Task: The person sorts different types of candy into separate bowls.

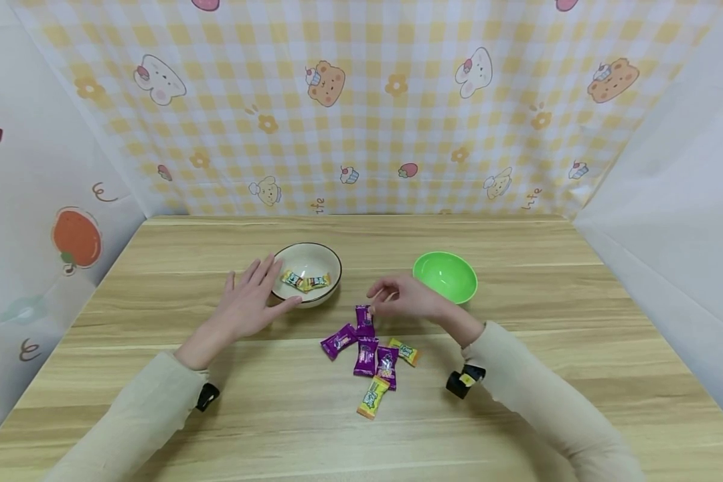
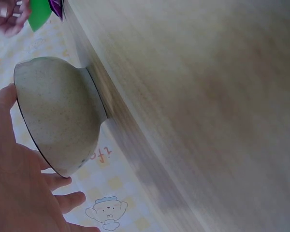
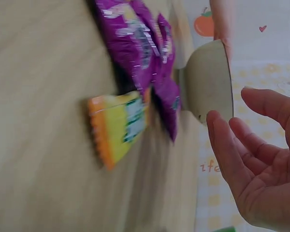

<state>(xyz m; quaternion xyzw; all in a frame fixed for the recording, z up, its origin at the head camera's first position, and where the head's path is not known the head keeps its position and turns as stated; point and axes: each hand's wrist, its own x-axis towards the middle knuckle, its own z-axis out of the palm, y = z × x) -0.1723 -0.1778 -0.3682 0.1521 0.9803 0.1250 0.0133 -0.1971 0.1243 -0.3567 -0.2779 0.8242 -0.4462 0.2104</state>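
My left hand (image 1: 245, 302) rests at the left rim of a cream bowl (image 1: 309, 306) with a dark edge, its fingers spread and straight. Two yellow-and-blue candy packets (image 1: 317, 282) lie in that bowl. In the left wrist view the thumb and fingers (image 2: 63, 182) reach along the bowl's rim. My right hand (image 1: 406, 298) hovers over the top of a small pile of candies, with fingers loosely bent and nothing between thumb and fingertips. The pile has several purple packets (image 1: 366, 356) and two yellow packets (image 1: 371, 397). The right wrist view shows the thumb apart from the fingers.
A bright green bowl (image 1: 448, 278) stands behind the right forearm, right of the cream bowl. The wooden table (image 1: 265, 415) ends at a yellow checked cloth (image 1: 361, 134) at the back. White cloths hang on both sides.
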